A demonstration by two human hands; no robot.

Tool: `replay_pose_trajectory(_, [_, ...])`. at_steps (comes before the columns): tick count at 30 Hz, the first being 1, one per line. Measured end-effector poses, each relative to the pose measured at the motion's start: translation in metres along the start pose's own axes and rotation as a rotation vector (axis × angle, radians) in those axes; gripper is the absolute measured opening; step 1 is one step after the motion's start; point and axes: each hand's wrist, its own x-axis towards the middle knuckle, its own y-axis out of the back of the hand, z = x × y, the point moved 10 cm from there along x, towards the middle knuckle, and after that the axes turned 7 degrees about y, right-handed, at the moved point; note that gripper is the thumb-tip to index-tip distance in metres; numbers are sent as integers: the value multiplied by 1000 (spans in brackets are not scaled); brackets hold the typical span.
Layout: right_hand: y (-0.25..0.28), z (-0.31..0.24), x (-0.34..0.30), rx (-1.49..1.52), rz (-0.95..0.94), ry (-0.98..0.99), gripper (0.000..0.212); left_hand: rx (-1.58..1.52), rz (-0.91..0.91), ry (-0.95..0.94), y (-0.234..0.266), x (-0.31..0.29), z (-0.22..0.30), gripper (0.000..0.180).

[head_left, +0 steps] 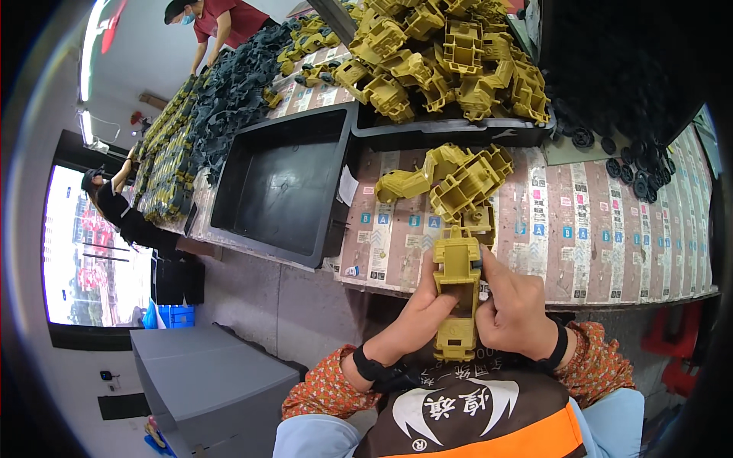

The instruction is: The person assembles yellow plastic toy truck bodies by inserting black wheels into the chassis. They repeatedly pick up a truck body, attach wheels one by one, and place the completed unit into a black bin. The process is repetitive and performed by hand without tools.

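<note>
A yellow plastic toy truck body [457,258] is held upright in front of my apron, its hollow side facing up. My left hand [416,317] grips its left side, the thumb lying over the opening. On the other side my right hand [521,309] is closed against the body, fingers curled and thumb pointing up along the edge. A small dark piece shows beside the right thumb; I cannot tell whether it is a wheel. Just beyond my hands, several loose yellow truck bodies [473,183] lie on the table [527,263].
An empty black tray [282,179] stands left of the loose bodies. Behind it, a black bin [450,131] is heaped with yellow truck bodies. Black wheels [641,172] lie at the right. Dark grey parts [237,91] cover the far left, where two people work.
</note>
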Motion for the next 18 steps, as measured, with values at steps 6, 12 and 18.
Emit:
replay_pose_trajectory(6, [1, 6, -7, 94, -39, -109, 72, -21, 38, 40, -2, -3, -4, 80])
replay_pose_trajectory(12, [56, 60, 28, -42, 15, -130, 32, -430, -40, 172, -2, -4, 25, 45])
replay_pose_trajectory(18, [172, 259, 21, -572, 153, -537, 19, -385, 37, -47, 4, -8, 66, 52])
